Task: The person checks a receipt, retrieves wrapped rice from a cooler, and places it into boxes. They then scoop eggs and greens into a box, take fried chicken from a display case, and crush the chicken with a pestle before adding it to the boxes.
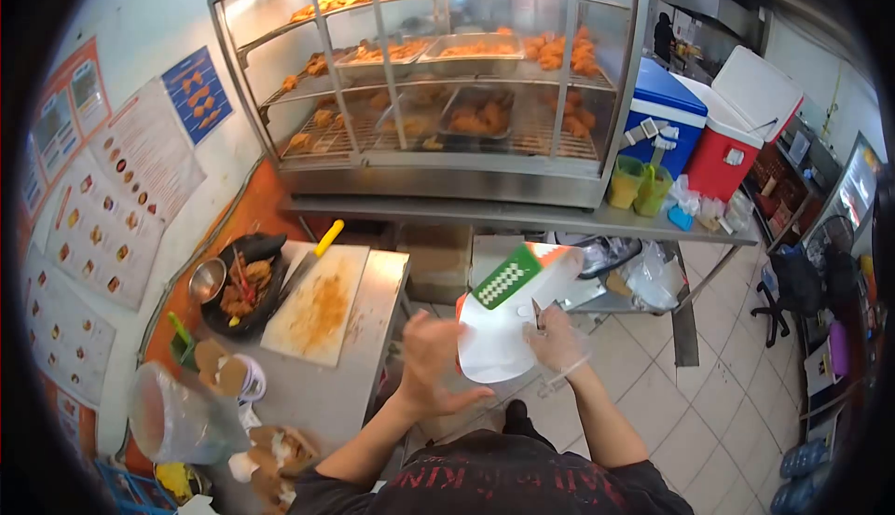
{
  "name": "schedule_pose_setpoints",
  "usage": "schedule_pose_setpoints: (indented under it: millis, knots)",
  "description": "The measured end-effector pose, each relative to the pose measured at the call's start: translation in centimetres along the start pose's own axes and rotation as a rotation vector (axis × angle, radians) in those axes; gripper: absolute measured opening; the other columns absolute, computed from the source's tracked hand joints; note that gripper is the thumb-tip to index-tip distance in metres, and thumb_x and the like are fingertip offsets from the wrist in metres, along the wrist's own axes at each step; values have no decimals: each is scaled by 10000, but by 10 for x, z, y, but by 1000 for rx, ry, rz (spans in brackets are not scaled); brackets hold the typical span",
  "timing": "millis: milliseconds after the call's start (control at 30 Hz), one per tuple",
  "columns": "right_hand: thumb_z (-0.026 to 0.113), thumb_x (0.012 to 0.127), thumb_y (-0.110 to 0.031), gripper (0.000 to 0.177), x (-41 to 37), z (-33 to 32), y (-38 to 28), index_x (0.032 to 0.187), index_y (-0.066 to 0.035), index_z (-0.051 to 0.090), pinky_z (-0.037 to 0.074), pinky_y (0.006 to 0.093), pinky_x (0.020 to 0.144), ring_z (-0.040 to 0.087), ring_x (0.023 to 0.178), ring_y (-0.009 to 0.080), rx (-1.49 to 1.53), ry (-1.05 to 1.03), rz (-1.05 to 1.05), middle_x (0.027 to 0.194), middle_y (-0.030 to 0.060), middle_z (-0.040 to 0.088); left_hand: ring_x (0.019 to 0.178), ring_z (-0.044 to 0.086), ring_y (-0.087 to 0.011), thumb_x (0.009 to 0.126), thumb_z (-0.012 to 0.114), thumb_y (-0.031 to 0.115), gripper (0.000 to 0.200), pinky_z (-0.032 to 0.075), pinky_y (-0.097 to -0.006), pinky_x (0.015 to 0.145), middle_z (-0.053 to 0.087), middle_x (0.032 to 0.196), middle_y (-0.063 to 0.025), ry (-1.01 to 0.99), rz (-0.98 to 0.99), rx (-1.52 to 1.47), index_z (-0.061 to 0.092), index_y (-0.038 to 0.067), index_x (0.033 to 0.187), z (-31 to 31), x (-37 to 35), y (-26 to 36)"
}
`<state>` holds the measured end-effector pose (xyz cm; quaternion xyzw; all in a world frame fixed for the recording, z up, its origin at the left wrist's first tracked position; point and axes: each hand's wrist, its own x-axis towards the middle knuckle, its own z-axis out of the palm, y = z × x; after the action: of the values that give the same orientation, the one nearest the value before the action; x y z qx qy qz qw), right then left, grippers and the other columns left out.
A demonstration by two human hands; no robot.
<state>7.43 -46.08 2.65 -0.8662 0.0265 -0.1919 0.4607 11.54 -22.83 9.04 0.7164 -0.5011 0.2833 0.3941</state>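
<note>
While being held up, paper bag [496, 343]: hanging in mid-air between both hands, over the tiled floor, just right of the steel counter [378, 305] and below the warming cabinet [438, 187]; showing white sides with an orange and green-checked top.
Left hand [433, 366]: reaching bare to the bag's lower left edge, fingers spreading loosely; blurring too much to tell whether touching the paper.
Right hand [559, 343]: wearing a clear glove, fingers curling together against the bag's right side and apparently pinching its edge; possibly also gripping a small metal piece [538, 315], too small to tell.
Handling, by judgement: appearing light, thin and soft, likely crumpling or tearing under a hard squeeze and turning limp if greased; probably best gripping at the stiffer printed top edge, with the other palm supporting underneath.
Counter: carrying a cutting board [322, 315] dusted with orange crumbs, a yellow-handled knife [326, 237] lying at its far end, and a black bowl [266, 247] of fried pieces just beside it.
Near edge: showing a clear plastic jug [172, 417], blurred.
Cabinet: displaying trays and racks of fried food behind glass.
Shelf to the right: bearing a blue cooler [664, 105], a red cooler [722, 156] with its white lid raised, and green tubs [639, 184].
Wall: displaying menu posters [112, 207].
</note>
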Motion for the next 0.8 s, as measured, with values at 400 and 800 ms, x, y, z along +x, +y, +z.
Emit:
schedule_pose_setpoints:
  millis: [400, 800]
  knots:
    - [630, 847, -388, 492, 207, -82, 8, 1226, -91, 528, 498, 414, 667, 641, 715, 323, -148, -572, -26, 789, 192, 652, 1150, 536, -221, 758, 677, 52, 639, 455, -378, 961, 535, 1247, -110, 22, -973, -1465, 419, 36, 1343, 149, 39, -169]
    - [602, 891, -61, 161, 348, -122, 63, 1047, -22, 600, 448, 216, 671, 498, 712, 72, 345, 620, -83, 825, 2, 564, 1271, 395, -195, 985, 456, 414, 559, 317, -337, 1064, 441, 1352, -91, 724, -962, -864, 399, -13, 1341, 188, 122, -468]
